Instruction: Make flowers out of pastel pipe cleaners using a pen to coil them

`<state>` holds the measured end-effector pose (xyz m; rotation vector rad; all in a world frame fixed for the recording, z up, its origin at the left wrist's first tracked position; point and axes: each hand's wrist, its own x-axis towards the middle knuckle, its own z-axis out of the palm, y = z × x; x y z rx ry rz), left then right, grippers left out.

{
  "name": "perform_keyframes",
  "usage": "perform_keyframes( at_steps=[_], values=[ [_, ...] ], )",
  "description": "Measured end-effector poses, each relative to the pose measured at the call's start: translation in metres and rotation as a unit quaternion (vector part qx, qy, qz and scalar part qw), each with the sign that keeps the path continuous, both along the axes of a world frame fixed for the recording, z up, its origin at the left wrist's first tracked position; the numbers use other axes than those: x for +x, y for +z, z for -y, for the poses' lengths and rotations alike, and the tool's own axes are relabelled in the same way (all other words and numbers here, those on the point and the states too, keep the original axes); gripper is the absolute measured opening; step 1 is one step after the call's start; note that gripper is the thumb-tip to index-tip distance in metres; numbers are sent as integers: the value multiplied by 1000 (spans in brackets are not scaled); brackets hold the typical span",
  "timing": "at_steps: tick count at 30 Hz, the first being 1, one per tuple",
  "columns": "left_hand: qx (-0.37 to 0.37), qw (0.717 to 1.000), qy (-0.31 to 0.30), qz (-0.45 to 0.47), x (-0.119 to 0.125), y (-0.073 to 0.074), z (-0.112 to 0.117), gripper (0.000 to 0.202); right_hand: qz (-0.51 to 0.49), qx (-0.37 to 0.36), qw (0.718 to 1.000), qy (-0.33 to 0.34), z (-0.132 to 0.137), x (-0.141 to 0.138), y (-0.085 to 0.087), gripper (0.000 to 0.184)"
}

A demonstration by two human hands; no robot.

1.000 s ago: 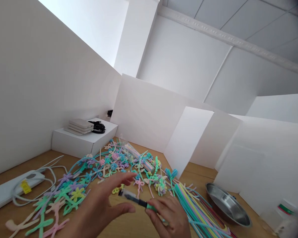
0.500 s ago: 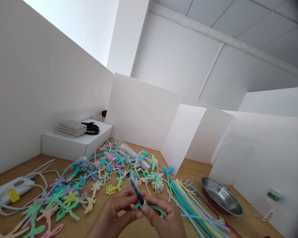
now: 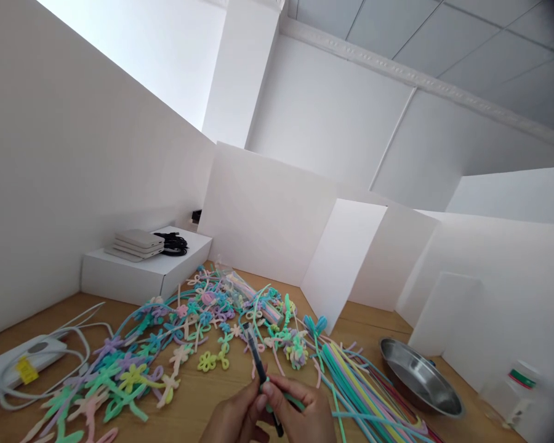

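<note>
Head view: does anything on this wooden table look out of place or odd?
Pastel pipe-cleaner shapes sprawl in a tangled heap across the wooden table, with a clear plastic bag lying among them, so the pile looks untidy. Nothing looks damaged.

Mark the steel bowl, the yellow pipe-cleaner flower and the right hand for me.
Steel bowl [image 3: 418, 378]: head view, point on its inner wall.
Yellow pipe-cleaner flower [image 3: 207, 361]: head view, point on its middle.
Right hand [image 3: 302, 413]: head view, point on the back of the hand.
</note>
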<state>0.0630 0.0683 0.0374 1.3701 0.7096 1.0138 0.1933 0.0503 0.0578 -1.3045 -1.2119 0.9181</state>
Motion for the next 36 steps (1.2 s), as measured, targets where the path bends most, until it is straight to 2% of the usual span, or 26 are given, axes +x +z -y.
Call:
perform_keyframes(
  at_steps=[3, 6, 9, 18, 23, 26, 30, 36],
  values=[
    [-59, 997, -24, 33, -2, 5, 0, 62, 60, 47, 997, 2, 1, 1, 2, 46],
    [-104, 992, -42, 50, -3, 8, 0, 53, 136, 107, 985, -2, 5, 4, 9, 36],
    [-125, 989, -54, 59, -2, 9, 1, 45, 151, 99, 984, -1, 8, 6, 15, 33],
    [-119, 991, -33, 60, -4, 11, -1, 41, 134, 106, 985, 27, 10, 6, 17, 33],
    [-121, 991, -17, 62, -12, 16, -4, 35, 256, 90, 960, 72, 15, 18, 25, 22],
    [-121, 990, -20, 64, -16, 22, -6, 34, 311, 95, 944, 50, 18, 18, 27, 19],
    [-112, 991, -27, 64, -16, 26, -7, 39, 330, 112, 937, 10, 20, 10, 28, 16],
    [-98, 994, -16, 47, -15, 24, -7, 46, 347, 118, 930, -5, 19, 5, 28, 14]
  ],
)
